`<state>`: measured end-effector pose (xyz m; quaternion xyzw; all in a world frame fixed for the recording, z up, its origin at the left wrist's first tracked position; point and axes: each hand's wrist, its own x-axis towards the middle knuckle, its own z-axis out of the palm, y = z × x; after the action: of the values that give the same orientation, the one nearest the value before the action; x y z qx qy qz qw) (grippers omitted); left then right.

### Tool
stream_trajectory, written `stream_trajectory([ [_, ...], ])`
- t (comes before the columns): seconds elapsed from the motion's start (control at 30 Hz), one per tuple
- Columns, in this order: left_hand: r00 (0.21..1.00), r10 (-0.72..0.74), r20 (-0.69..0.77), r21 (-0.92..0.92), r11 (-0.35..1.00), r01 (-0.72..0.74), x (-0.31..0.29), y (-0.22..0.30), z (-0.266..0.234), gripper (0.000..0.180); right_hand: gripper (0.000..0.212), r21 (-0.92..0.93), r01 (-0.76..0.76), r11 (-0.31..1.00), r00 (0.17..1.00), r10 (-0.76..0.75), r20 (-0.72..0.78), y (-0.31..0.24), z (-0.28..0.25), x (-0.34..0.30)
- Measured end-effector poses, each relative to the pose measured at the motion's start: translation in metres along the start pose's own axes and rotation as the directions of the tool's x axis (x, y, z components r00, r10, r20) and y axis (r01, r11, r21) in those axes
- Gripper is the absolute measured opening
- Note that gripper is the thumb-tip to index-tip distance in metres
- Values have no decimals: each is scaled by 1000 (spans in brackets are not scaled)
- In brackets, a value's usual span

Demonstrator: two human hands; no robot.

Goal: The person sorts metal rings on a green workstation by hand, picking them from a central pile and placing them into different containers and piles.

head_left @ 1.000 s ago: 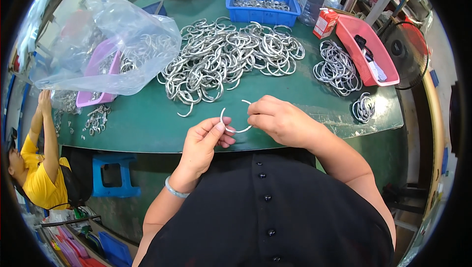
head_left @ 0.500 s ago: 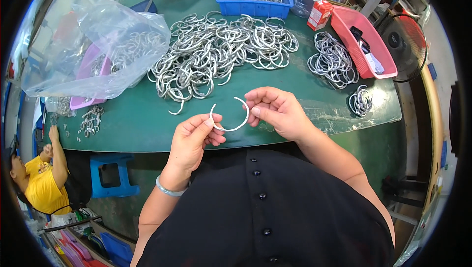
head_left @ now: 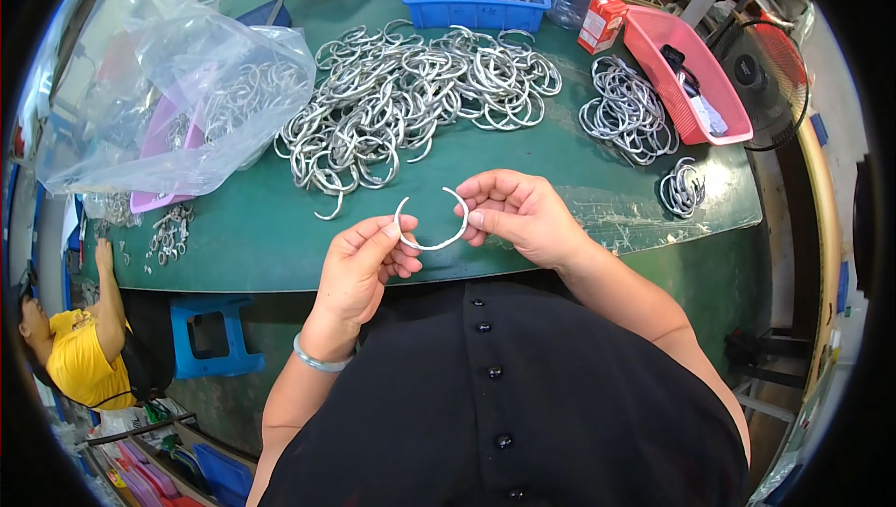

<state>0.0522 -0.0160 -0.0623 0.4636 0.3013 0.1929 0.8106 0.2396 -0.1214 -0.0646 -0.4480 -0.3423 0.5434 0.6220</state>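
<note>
Between my hands is a silvery open bangle (head_left: 432, 247), its gap facing away from me over the near part of the table. My left hand (head_left: 367, 260) pinches one side of it between thumb and fingers. On the opposite side, my right hand (head_left: 516, 214) is closed on the bangle near its other end. Beyond them spreads a big heap of similar open bangles (head_left: 411, 97). A smaller pile of bangles (head_left: 627, 115) lies to the right, with a little cluster (head_left: 682, 188) nearer the table's right corner.
A clear plastic bag (head_left: 215, 87) slumps over a purple basket (head_left: 154, 192) at left. Along the back stand a blue bin (head_left: 476, 14) of metal pieces, a red carton (head_left: 602, 24) and a pink basket (head_left: 686, 101). A fan (head_left: 761, 83) is far right; a person in yellow (head_left: 89, 358) sits left.
My right hand has come in closer against the bangle, its thumb and fingers now on that side. The bangle has tipped slightly. The whole view has shifted a little.
</note>
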Motion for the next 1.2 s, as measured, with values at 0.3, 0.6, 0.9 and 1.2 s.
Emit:
stream_trajectory([
  [0.3,998,57,-17,39,998,-56,-1,0,5,22,21,1,25,1000,1000,-25,9,1,-2,-1],
  [0.6,999,29,-17,10,1000,-29,-1,3,4,22,22,-4,-1,1000,1000,1,10,-1,-1,-1],
  [0.9,999,42,-4,-25,999,-42,-3,3,6,22,22,25,-31,999,999,32,-8,-1,0,-4],
  [1.2,973,232,8,206,952,-229,-8,1,17,21,33,-13,71,997,997,-71,13,6,-2,-2],
])
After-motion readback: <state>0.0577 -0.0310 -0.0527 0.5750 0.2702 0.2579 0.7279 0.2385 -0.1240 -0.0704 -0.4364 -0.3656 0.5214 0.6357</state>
